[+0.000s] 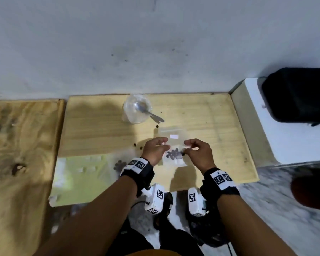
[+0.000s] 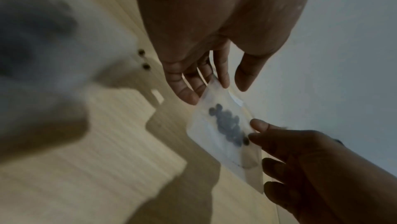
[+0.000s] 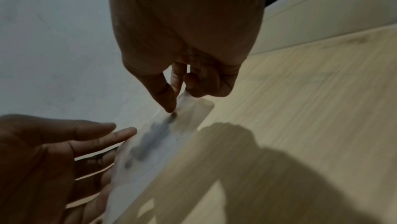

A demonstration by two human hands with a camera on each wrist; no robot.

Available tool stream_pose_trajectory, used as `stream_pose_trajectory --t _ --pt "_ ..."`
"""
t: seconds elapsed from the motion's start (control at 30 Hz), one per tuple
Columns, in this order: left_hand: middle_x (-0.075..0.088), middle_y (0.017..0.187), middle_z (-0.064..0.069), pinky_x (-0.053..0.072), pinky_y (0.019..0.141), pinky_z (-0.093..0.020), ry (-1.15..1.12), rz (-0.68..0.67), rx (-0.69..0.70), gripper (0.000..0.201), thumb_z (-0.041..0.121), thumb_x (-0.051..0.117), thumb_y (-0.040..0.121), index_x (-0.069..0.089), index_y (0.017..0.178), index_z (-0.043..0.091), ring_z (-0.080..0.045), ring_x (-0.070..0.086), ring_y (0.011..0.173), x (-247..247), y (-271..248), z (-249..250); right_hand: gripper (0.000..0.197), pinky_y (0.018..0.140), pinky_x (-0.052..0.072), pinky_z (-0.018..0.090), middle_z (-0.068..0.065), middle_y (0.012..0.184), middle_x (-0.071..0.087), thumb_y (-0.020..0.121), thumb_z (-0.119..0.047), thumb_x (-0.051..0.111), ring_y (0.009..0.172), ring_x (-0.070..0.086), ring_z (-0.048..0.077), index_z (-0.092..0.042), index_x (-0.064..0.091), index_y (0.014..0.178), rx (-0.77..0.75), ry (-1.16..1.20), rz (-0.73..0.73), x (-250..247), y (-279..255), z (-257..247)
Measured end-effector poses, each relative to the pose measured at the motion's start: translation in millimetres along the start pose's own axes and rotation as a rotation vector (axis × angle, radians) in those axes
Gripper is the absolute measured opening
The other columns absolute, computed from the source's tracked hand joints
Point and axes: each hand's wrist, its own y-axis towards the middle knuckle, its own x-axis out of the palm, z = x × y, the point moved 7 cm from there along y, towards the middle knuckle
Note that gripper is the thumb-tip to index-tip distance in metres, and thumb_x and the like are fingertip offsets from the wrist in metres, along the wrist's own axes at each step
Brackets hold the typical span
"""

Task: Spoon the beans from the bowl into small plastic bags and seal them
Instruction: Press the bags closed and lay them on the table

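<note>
A small clear plastic bag (image 1: 174, 160) (image 2: 217, 144) (image 3: 163, 144) with a cluster of dark beans (image 1: 174, 155) (image 2: 227, 125) hangs above the wooden board (image 1: 211, 126). My right hand (image 1: 187, 147) (image 2: 254, 131) (image 3: 175, 103) pinches one top corner between thumb and forefinger. My left hand (image 1: 163, 142) (image 2: 233, 86) (image 3: 116, 129) touches the other edge with nearly straight fingers, its thumb apart from the bag. Behind them, near the wall, stands the clear bowl (image 1: 131, 115) with a metal spoon (image 1: 148, 111) lying in it; I see no beans inside.
An empty bag (image 1: 172, 133) lies just beyond my hands. Loose beans (image 1: 135, 145) dot the board. A bag with beans (image 1: 119, 165) rests by a pale green sheet (image 1: 78, 178) to the left. At right, a black bag (image 1: 299, 95) sits on a white ledge (image 1: 257, 126).
</note>
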Motion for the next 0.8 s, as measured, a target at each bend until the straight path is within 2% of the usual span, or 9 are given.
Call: stream_pose_trajectory --t 0.07,0.13,0.27,0.4,0.5,0.57,0.67,0.73,0.8 --pt "0.058 0.121 -0.003 0.049 0.089 -0.034 0.038 -0.069 -0.053 0.037 0.008 0.069 0.083 0.064 0.12 0.012 -0.023 0.059 0.111 45 8 -10 0.027 0.084 0.054 0.032 0.0 0.098 0.072 0.073 -0.005 0.076 0.091 0.067 0.018 -0.028 0.072 0.087 0.048 -0.075 0.027 -32 9 28" --pt "0.053 0.132 -0.005 0.05 0.094 -0.04 0.068 -0.116 -0.102 0.045 0.008 0.071 0.083 0.059 0.125 0.015 -0.027 0.057 0.117 82 15 -21 0.027 0.084 0.052 0.03 0.0 0.1 0.071 0.075 -0.006 0.074 0.096 0.067 0.021 -0.025 0.072 0.094 0.093 -0.131 0.047 -58 15 53" --pt "0.046 0.141 -0.008 0.05 0.077 -0.034 0.086 -0.183 -0.193 0.054 0.004 0.069 0.083 0.052 0.134 0.012 -0.032 0.056 0.119 131 21 -42 0.036 0.087 0.045 0.025 0.002 0.117 0.066 0.078 -0.015 0.077 0.108 0.062 0.021 -0.019 0.07 0.113 0.152 -0.241 0.027 -82 20 91" --pt "0.048 0.143 -0.012 0.05 0.096 -0.042 0.141 -0.179 -0.212 0.049 0.007 0.068 0.085 0.054 0.132 0.011 -0.032 0.052 0.125 145 23 -50 0.038 0.092 0.051 0.033 0.001 0.124 0.065 0.078 -0.022 0.076 0.111 0.064 0.024 -0.026 0.069 0.114 0.177 -0.331 0.003 -88 21 110" --pt "0.047 0.142 -0.01 0.048 0.076 -0.034 0.121 -0.165 -0.224 0.045 0.008 0.066 0.087 0.055 0.13 0.014 -0.031 0.053 0.123 138 19 -44 0.044 0.09 0.052 0.038 0.001 0.13 0.054 0.076 -0.022 0.076 0.109 0.063 0.027 -0.03 0.065 0.118 0.129 -0.406 -0.006 -85 19 107" --pt "0.049 0.139 -0.009 0.046 0.069 -0.03 0.105 -0.149 -0.213 0.041 0.01 0.065 0.087 0.057 0.126 0.016 -0.03 0.056 0.117 127 17 -38 0.046 0.085 0.053 0.037 -0.001 0.131 0.047 0.076 -0.024 0.076 0.103 0.064 0.027 -0.035 0.063 0.119 0.08 -0.439 0.045 -85 15 96" --pt "0.059 0.117 -0.006 0.041 0.059 -0.025 0.041 -0.122 -0.18 0.03 0.009 0.063 0.088 0.06 0.117 0.016 -0.024 0.059 0.089 100 9 -27 0.036 0.082 0.049 0.032 -0.003 0.127 0.052 0.08 -0.019 0.072 0.099 0.061 0.02 -0.032 0.063 0.113 -0.018 -0.327 0.132 -74 5 68" --pt "0.064 0.102 -0.004 0.039 0.056 -0.024 0.023 -0.116 -0.137 0.023 0.008 0.06 0.09 0.061 0.111 0.016 -0.022 0.06 0.077 76 3 -18 0.03 0.081 0.045 0.028 -0.007 0.115 0.058 0.081 -0.015 0.071 0.097 0.059 0.014 -0.035 0.062 0.102 -0.107 -0.237 0.127 -53 -5 44" --pt "0.065 0.093 -0.003 0.038 0.053 -0.023 0.008 -0.083 -0.091 0.02 0.007 0.058 0.09 0.062 0.108 0.015 -0.02 0.06 0.07 45 -6 -9 0.03 0.08 0.04 0.02 -0.013 0.1 0.062 0.081 -0.011 0.072 0.094 0.058 0.007 -0.036 0.06 0.092 -0.159 -0.145 0.052 -21 -15 23"
